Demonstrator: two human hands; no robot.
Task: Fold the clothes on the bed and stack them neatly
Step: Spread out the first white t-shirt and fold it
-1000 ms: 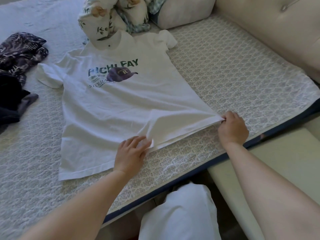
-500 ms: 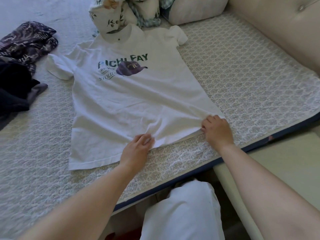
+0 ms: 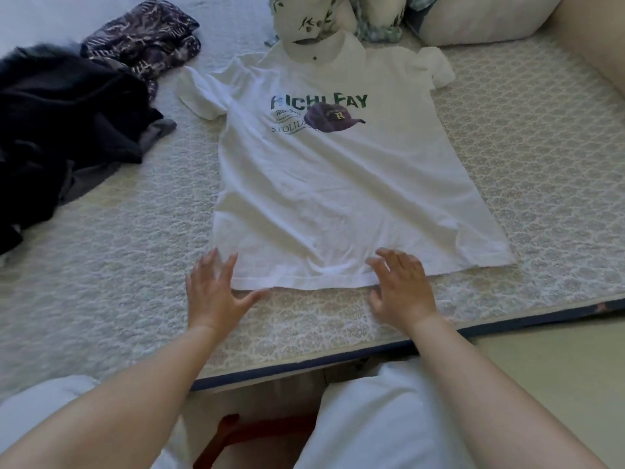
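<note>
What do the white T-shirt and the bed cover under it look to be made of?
White T-shirt: thin, matte knit, probably cotton; it lies limp with soft wrinkles and a printed chest graphic. Bed cover: pale quilted fabric, judging by its raised repeating stitched pattern.

Bed [image 3: 541,137]: white T-shirt [image 3: 338,198] flat, dark clothes [image 3: 67,130], pillow [image 3: 473,18].

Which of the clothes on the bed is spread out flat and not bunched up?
The white T-shirt with the green lettering, lying print-up just beyond both hands. The black garment, the dark patterned one and the floral one are crumpled heaps.
</note>
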